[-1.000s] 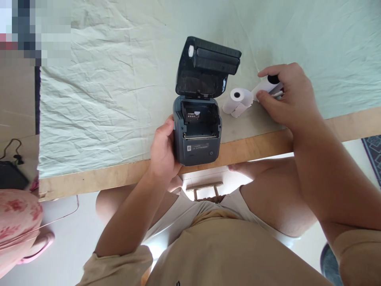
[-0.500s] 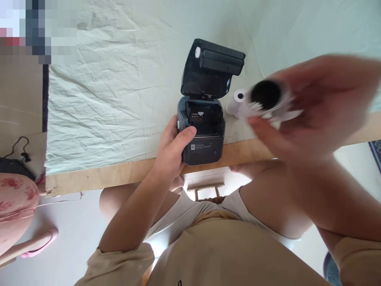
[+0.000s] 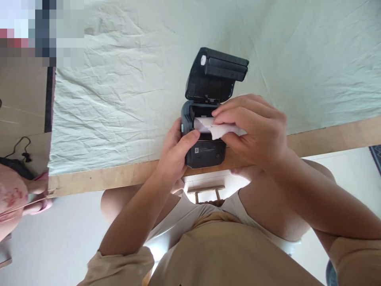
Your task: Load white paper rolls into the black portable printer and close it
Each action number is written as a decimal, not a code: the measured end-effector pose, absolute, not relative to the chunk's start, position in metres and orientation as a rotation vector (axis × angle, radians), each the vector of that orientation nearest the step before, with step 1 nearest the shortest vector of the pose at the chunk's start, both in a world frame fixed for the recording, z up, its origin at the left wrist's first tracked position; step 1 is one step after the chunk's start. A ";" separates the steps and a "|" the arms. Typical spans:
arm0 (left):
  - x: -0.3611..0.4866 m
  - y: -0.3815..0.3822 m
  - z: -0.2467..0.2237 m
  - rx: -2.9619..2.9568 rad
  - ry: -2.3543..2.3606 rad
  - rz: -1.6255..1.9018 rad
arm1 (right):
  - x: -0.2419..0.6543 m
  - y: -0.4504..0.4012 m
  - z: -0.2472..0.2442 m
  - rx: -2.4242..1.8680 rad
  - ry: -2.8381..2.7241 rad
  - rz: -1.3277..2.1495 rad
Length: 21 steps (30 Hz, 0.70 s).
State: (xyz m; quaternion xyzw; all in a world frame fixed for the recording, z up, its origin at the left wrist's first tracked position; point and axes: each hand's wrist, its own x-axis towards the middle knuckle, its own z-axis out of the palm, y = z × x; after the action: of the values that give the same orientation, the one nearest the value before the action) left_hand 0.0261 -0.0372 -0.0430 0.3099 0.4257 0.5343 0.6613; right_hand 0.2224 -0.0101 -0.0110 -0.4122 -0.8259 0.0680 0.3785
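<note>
A dark portable label printer (image 3: 205, 153) sits at the table's front edge with its lid (image 3: 216, 73) swung up and back. My left hand (image 3: 178, 149) grips its left side, thumb over the rim of the paper bay. Between the fingers of my right hand (image 3: 253, 127) is a white paper roll (image 3: 204, 124), whose left end lies in the bay. A jagged loose end of its paper hangs toward the printer's front. The right end of the roll is hidden by my fingers.
A pale green cloth (image 3: 125, 91) with wrinkles covers the table, leaving a bare wooden front edge (image 3: 113, 174). At the far left, part of another person in pink patterned clothing (image 3: 12, 190) shows beside a dark cord (image 3: 22, 147).
My right hand has brought the paper roll leftward from the printer's right side into its bay. The second roll on the cloth is now out of sight. My left hand keeps its hold.
</note>
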 end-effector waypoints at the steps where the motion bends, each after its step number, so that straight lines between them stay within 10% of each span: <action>1: 0.026 -0.037 -0.044 0.707 0.963 1.211 | 0.222 -0.013 -0.010 -1.018 -2.086 0.160; 21: 0.026 -0.029 -0.046 0.775 1.024 1.213 | 0.226 -0.022 -0.033 -0.714 -2.148 -0.005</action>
State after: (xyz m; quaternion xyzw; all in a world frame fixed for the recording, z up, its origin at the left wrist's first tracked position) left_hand 0.0256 -0.0294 -0.0455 0.3389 0.4478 0.5308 0.6347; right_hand 0.2258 -0.0223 -0.0327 -0.2856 -0.8588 -0.0018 0.4252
